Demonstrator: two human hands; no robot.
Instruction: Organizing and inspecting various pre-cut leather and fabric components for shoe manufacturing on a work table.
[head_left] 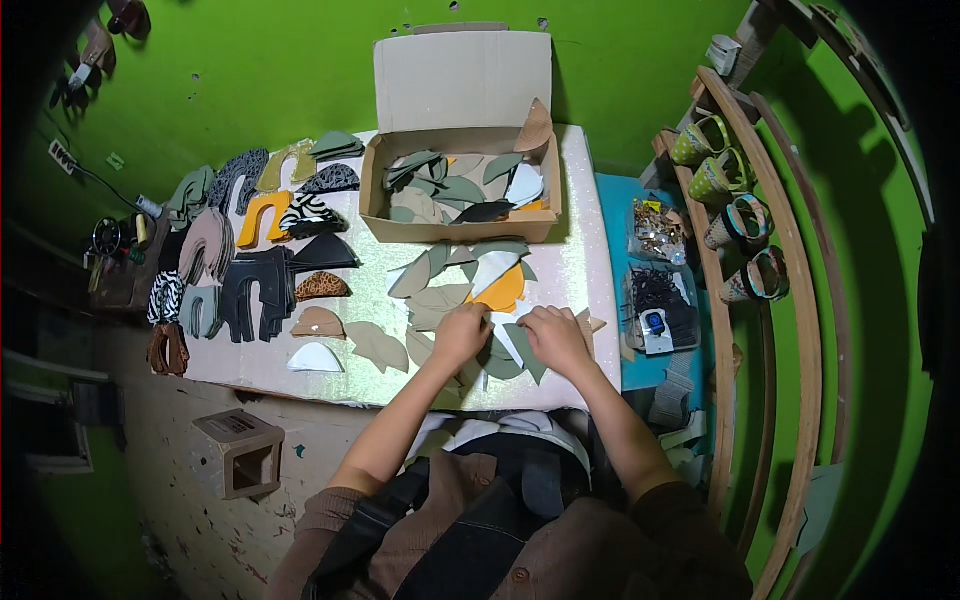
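Note:
Both of my hands work close together over a loose heap of cut leather-like pieces on the table. My left hand [464, 334] has its fingers curled at the edge of a white cut piece [506, 322], just below an orange piece [502, 291]. On the other side, my right hand [552, 335] pinches near that same white piece, above dark green pieces [497, 362]. The fingertips partly cover what they grip. Beige pieces [437, 300] spread to the left of my hands.
Behind the heap stands an open cardboard box [470, 232] of mixed cut pieces. Sorted stacks, including black U-shaped pieces [257, 290], line the table's left side. At right are plastic containers [660, 300] and a wooden rack [765, 250] with small shoes [752, 222]. A box-like stool [238, 452] stands on the floor.

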